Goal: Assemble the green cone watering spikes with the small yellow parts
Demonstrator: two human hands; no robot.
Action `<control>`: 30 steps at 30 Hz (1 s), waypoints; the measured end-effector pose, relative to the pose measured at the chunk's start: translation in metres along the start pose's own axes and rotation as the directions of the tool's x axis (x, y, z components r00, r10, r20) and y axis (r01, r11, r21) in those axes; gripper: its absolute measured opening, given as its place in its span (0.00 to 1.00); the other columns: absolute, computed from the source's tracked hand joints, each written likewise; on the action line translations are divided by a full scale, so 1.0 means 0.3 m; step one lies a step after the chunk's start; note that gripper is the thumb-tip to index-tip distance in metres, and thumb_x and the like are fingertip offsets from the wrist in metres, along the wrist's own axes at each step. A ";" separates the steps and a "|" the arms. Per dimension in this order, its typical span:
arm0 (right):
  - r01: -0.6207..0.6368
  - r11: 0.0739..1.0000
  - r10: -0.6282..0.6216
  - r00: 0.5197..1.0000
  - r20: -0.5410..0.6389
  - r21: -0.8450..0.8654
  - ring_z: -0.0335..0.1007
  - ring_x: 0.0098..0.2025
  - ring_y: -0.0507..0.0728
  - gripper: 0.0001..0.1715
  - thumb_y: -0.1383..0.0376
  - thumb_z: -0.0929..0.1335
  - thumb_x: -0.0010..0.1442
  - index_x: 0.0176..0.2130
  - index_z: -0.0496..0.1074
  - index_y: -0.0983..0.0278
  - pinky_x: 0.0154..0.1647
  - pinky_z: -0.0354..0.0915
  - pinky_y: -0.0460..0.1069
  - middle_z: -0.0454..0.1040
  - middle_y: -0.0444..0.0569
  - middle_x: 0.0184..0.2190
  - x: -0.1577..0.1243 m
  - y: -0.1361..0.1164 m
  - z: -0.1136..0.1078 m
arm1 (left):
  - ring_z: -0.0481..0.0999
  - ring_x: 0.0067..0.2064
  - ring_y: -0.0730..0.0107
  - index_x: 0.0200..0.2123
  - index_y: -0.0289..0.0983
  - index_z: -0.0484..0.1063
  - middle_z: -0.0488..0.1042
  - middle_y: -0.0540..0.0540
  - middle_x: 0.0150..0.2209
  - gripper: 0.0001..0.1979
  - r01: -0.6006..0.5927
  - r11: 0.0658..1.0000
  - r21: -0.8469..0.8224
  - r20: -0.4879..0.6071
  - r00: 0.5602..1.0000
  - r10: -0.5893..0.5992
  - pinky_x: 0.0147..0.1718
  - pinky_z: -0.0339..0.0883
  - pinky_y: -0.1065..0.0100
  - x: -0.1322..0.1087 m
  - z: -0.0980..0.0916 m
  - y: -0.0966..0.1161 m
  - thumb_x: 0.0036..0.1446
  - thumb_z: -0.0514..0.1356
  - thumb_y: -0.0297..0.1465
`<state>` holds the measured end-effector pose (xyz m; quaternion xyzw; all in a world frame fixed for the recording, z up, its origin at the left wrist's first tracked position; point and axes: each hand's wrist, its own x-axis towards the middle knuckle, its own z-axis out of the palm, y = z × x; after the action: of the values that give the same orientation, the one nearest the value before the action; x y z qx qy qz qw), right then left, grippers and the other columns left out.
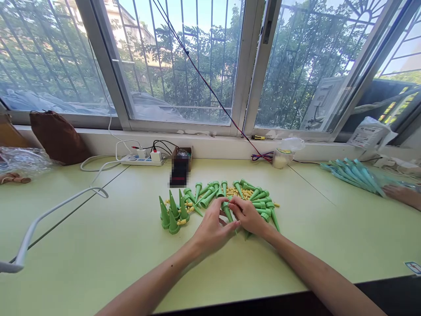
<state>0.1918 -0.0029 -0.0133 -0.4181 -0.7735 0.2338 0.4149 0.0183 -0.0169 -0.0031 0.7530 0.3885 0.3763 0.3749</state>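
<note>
My left hand point(213, 221) is closed around a green plastic watering spike point(226, 211), its wide capped end up and its point slanting down towards me. At that capped end, the fingers of my right hand point(248, 215) are pinched together; whatever is between them is hidden. Behind and beside both hands lie many loose green spikes point(259, 194) around a pile of small yellow fittings point(233, 192). Left of my left hand, several green cones point(173, 223) stand point up, with a few yellow fittings point(181, 222) among them.
A white curved metal bar point(31, 232) crosses the left of the pale green table point(125, 272). At the back are a power strip point(141, 161), a small box point(186, 153) and a jar point(281, 159). Another person's hand point(401, 195) touches bluish plastic bags point(357, 173) at right.
</note>
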 end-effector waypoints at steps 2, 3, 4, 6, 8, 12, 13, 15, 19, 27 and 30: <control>0.004 1.000 -0.004 1.000 0.002 -0.001 0.51 0.24 0.51 0.14 0.61 0.60 0.70 0.32 0.63 0.62 0.26 0.51 0.46 0.58 0.39 0.22 0.000 0.001 0.000 | 0.74 0.40 0.67 0.54 0.40 0.62 0.69 0.42 0.52 0.27 0.004 1.000 -0.011 0.001 1.000 -0.004 0.36 0.76 0.66 0.000 -0.001 0.000 0.53 0.66 0.38; 0.006 1.000 -0.006 1.000 0.001 -0.001 0.51 0.24 0.51 0.14 0.61 0.60 0.70 0.32 0.64 0.62 0.26 0.51 0.46 0.58 0.39 0.22 0.000 0.002 0.001 | 0.74 0.39 0.68 0.54 0.40 0.63 0.69 0.42 0.51 0.27 0.007 1.000 -0.017 0.001 1.000 -0.007 0.36 0.76 0.66 0.000 -0.002 0.001 0.53 0.66 0.38; 0.008 1.000 -0.008 1.000 0.000 -0.001 0.50 0.24 0.51 0.14 0.60 0.60 0.70 0.33 0.64 0.62 0.26 0.50 0.46 0.58 0.38 0.22 0.000 0.003 0.001 | 0.74 0.39 0.68 0.54 0.39 0.63 0.69 0.42 0.51 0.27 0.012 1.000 -0.024 0.002 1.000 -0.012 0.36 0.76 0.66 0.000 -0.002 0.002 0.53 0.66 0.38; 0.011 1.000 -0.011 1.000 -0.005 -0.003 0.50 0.24 0.51 0.14 0.60 0.60 0.70 0.33 0.64 0.63 0.26 0.50 0.46 0.58 0.38 0.22 0.001 0.004 0.001 | 0.74 0.39 0.69 0.55 0.39 0.62 0.68 0.42 0.51 0.28 0.023 0.999 -0.030 0.007 1.000 -0.023 0.37 0.76 0.65 0.000 -0.002 0.005 0.53 0.66 0.38; 0.010 1.000 -0.010 1.000 -0.006 -0.003 0.50 0.23 0.50 0.14 0.60 0.60 0.70 0.33 0.64 0.63 0.26 0.50 0.46 0.58 0.38 0.22 0.001 0.003 0.000 | 0.74 0.40 0.68 0.55 0.39 0.62 0.68 0.42 0.52 0.28 0.035 0.999 -0.025 0.009 0.999 -0.034 0.37 0.76 0.64 0.000 -0.001 0.009 0.53 0.66 0.38; 0.009 1.000 -0.009 1.000 -0.001 0.002 0.51 0.23 0.50 0.14 0.60 0.60 0.69 0.32 0.64 0.63 0.25 0.49 0.46 0.58 0.38 0.21 0.002 -0.005 -0.003 | 0.74 0.39 0.69 0.55 0.39 0.62 0.67 0.42 0.53 0.27 0.043 0.999 -0.005 0.014 0.999 -0.043 0.37 0.76 0.64 0.002 0.000 0.016 0.54 0.65 0.37; 0.009 1.000 -0.009 1.000 0.000 0.002 0.51 0.23 0.50 0.14 0.60 0.61 0.69 0.32 0.64 0.63 0.25 0.49 0.46 0.58 0.38 0.21 0.002 -0.007 -0.003 | 0.74 0.39 0.69 0.55 0.39 0.62 0.68 0.43 0.52 0.27 0.040 0.999 -0.004 0.014 0.999 -0.040 0.36 0.76 0.65 0.003 0.000 0.018 0.53 0.65 0.37; 0.009 1.000 -0.009 1.000 0.000 0.002 0.51 0.23 0.50 0.15 0.60 0.61 0.69 0.31 0.64 0.63 0.26 0.50 0.46 0.59 0.38 0.22 0.002 -0.011 -0.005 | 0.73 0.38 0.70 0.54 0.39 0.63 0.68 0.44 0.50 0.26 0.030 1.000 -0.003 0.011 0.999 -0.030 0.34 0.76 0.66 0.003 -0.001 0.019 0.53 0.65 0.36; 0.005 1.000 -0.005 1.000 0.004 0.012 0.51 0.23 0.50 0.16 0.60 0.62 0.69 0.30 0.63 0.63 0.25 0.50 0.46 0.60 0.39 0.22 0.000 -0.015 -0.006 | 0.74 0.35 0.71 0.53 0.39 0.63 0.69 0.45 0.48 0.25 0.029 1.000 -0.003 0.022 0.999 -0.029 0.33 0.75 0.67 0.003 -0.002 0.020 0.53 0.65 0.37; -0.019 0.999 0.018 0.999 0.036 0.041 0.51 0.23 0.50 0.17 0.59 0.62 0.69 0.29 0.61 0.62 0.25 0.49 0.46 0.59 0.38 0.21 -0.002 -0.024 -0.008 | 0.74 0.34 0.71 0.53 0.38 0.64 0.70 0.45 0.47 0.26 0.035 0.999 0.024 0.037 0.999 -0.035 0.31 0.73 0.66 0.003 -0.003 0.016 0.53 0.65 0.40; -0.008 0.999 0.006 0.999 0.034 0.042 0.51 0.23 0.50 0.16 0.61 0.62 0.69 0.29 0.61 0.62 0.25 0.49 0.46 0.59 0.38 0.22 -0.003 -0.023 -0.003 | 0.73 0.33 0.71 0.52 0.38 0.65 0.70 0.46 0.44 0.25 0.032 0.999 0.021 0.032 0.999 -0.033 0.30 0.72 0.67 0.005 -0.007 0.015 0.52 0.66 0.38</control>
<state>0.1896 -0.0074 -0.0085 -0.4080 -0.7738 0.2584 0.4098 0.0184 -0.0169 0.0019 0.7564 0.3984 0.3539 0.3794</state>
